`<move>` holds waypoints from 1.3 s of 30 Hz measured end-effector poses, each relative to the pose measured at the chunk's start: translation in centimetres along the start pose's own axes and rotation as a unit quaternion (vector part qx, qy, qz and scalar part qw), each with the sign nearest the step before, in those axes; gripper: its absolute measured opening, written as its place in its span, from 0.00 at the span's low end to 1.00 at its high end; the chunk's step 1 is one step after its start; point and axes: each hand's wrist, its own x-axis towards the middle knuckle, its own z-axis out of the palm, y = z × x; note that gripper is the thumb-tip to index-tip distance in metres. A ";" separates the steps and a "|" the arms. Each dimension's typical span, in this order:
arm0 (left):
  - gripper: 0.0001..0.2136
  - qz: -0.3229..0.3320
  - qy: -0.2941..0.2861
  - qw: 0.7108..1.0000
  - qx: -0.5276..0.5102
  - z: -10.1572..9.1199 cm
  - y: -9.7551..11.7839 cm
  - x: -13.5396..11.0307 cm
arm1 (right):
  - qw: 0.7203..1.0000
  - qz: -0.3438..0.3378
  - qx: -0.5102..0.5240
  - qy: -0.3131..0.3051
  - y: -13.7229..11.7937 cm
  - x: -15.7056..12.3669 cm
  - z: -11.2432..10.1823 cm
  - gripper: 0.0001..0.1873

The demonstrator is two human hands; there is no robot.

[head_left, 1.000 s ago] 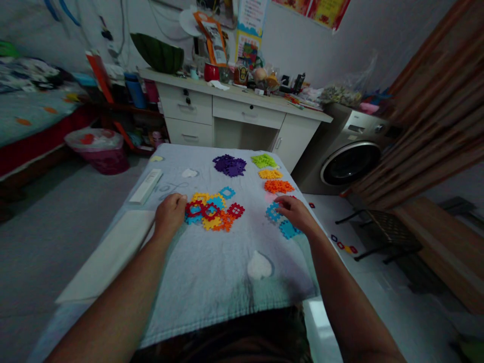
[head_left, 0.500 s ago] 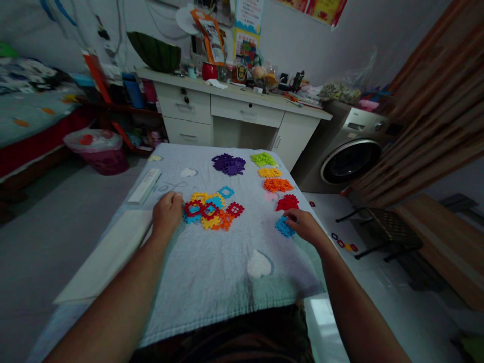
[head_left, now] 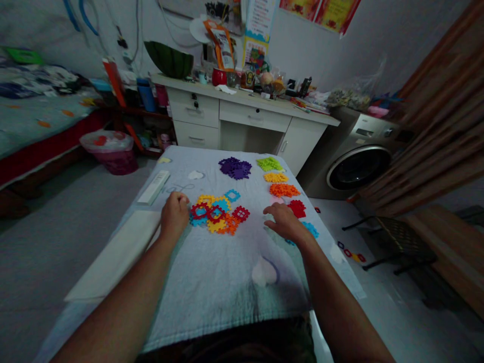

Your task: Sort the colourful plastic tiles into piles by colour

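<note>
A mixed heap of toothed plastic building pieces (head_left: 216, 225) in red, yellow, blue and orange lies mid-table. At its left edge rests my left hand (head_left: 174, 216), fingers curled closed; whatever they may hold is hidden. My right hand (head_left: 284, 222) hovers right of the heap, thumb and fingers apart, holding nothing visible. Partly behind that hand is a blue pile (head_left: 312, 229). Beyond it, single-colour piles run up the right side: red (head_left: 297, 207), orange (head_left: 284, 190), yellow (head_left: 276, 177) and light green (head_left: 269, 164). A purple pile (head_left: 235, 168) lies at the far middle.
A pale cloth (head_left: 223, 282) covers the table. On its left are a long white box (head_left: 154, 187) and a cream flat sheet (head_left: 113, 254). Behind stand a white desk (head_left: 253, 115) and a washing machine (head_left: 355, 156). A woven stool (head_left: 399, 233) is on the right.
My right hand has moved left from the blue pile toward the mixed heap, its fingers now spread. My left hand stays beside the heap. The view has shifted slightly.
</note>
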 end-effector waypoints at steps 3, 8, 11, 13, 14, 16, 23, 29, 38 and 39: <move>0.05 0.001 -0.007 1.000 0.002 0.0 0.0 -0.1 | 0.999 -0.045 0.027 -0.008 -2.4 3.0 0.5 0.15; 0.05 0.000 -0.020 1.000 0.003 0.0 0.1 -0.2 | 0.998 -0.028 0.042 0.026 -4.9 8.8 2.5 0.19; 0.06 -0.006 -0.021 1.000 -0.006 0.1 -0.1 -0.2 | 0.999 -0.008 0.035 0.033 -5.4 11.3 3.8 0.24; 0.06 -0.006 -0.019 1.000 -0.012 0.2 -0.2 -0.2 | 0.999 0.000 0.031 0.026 -5.6 12.3 4.3 0.23; 0.06 -0.004 -0.020 1.000 -0.014 0.3 -0.2 -0.2 | 0.999 0.004 0.029 0.023 -5.6 12.5 4.5 0.21; 0.06 0.004 -0.022 1.000 -0.012 0.2 -0.1 -0.3 | 0.999 0.014 0.023 0.028 -5.7 12.7 4.8 0.17; 0.03 0.086 -0.013 0.993 0.075 -0.4 0.9 -0.7 | 0.995 0.038 0.063 0.068 -4.8 12.3 4.2 0.14; 0.04 0.130 -0.008 0.984 0.122 -0.8 1.3 -1.0 | 0.978 0.021 0.165 0.122 -1.2 9.5 1.6 0.15; 0.09 0.110 -0.003 0.990 0.086 -0.8 1.0 -0.8 | 0.930 0.045 0.359 0.062 5.0 0.7 -0.9 0.09; 0.09 0.106 -0.003 0.991 0.085 -0.8 0.9 -0.8 | 0.934 0.039 0.351 0.049 5.5 -0.1 -1.0 0.09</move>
